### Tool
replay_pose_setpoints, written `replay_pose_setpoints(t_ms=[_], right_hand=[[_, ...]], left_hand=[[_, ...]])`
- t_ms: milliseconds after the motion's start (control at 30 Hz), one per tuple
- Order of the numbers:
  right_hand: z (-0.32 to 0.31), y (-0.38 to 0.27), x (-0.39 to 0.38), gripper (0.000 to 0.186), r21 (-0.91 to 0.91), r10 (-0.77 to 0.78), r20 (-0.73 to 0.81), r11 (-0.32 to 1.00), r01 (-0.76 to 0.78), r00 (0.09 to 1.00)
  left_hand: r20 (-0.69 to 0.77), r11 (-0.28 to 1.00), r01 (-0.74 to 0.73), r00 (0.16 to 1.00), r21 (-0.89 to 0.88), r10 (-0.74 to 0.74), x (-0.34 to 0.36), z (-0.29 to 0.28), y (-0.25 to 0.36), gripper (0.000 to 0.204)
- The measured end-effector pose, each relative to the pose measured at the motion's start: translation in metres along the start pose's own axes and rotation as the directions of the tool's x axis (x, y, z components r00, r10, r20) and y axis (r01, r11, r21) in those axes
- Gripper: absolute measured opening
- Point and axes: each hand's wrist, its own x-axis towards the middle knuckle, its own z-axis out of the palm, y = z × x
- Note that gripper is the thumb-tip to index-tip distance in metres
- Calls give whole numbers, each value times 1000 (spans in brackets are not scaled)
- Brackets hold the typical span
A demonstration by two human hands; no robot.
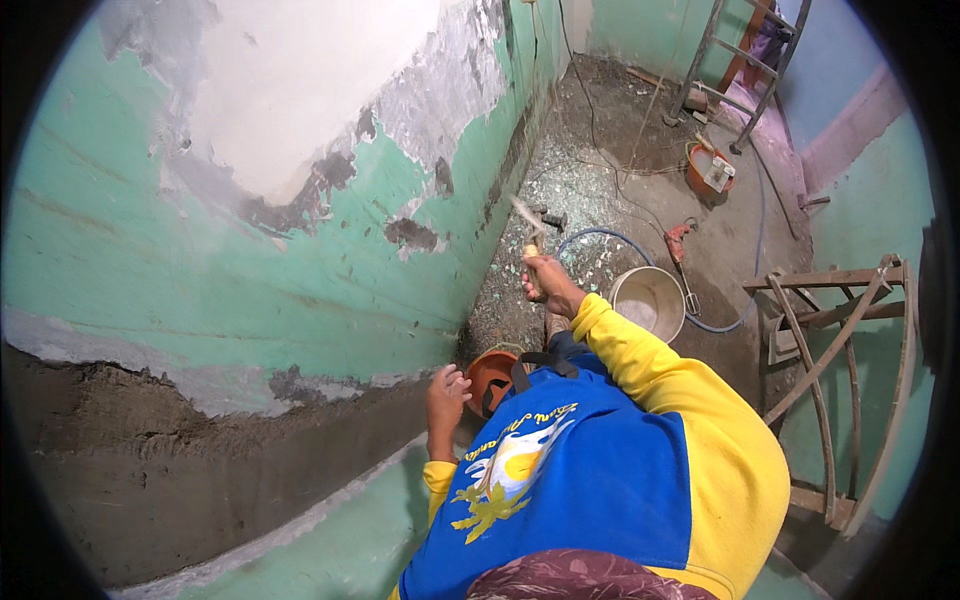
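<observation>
My right hand point(550, 283) is closed round the handle of a wooden-handled tool point(531, 246). The tool's pale blade is blurred, so its exact kind does not show. A dark tool head point(553, 219) lies close beside the blade, apparently on the floor. At the lower left, my left hand point(448, 396) is empty, its fingers loosely bent and apart. Beside those fingers stands an orange bucket point(482, 374) with something black at its inside. The green wall point(330, 275) on my left has a white patch, peeled grey areas and a brown-grey mortar band point(230, 480).
A whitish bucket point(677, 312) stands right of my right arm, near a red power mixer point(677, 243) and a blue hose point(722, 328). Farther off are another orange bucket point(697, 182) and a ladder point(742, 50). A wooden frame point(840, 340) leans at right. Chips and cords litter the floor.
</observation>
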Motion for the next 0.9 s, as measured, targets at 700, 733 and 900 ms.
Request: replay_pose_setpoints(t_ms=[700, 733, 900], right_hand=[[53, 29, -52, 19, 20, 128, 227, 990, -136, 965], [53, 30, -52, 20, 28, 104, 194, 993, -111, 975], [49, 14, -58, 26, 90, 146, 137, 983, -159, 980]], left_hand=[[345, 980, 72, 939, -184, -4, 8, 68, 108, 53], [357, 981, 80, 934, -177, -12, 7, 67, 107, 54], [372, 984, 114, 927, -139, -55, 11, 57, 94, 56]])
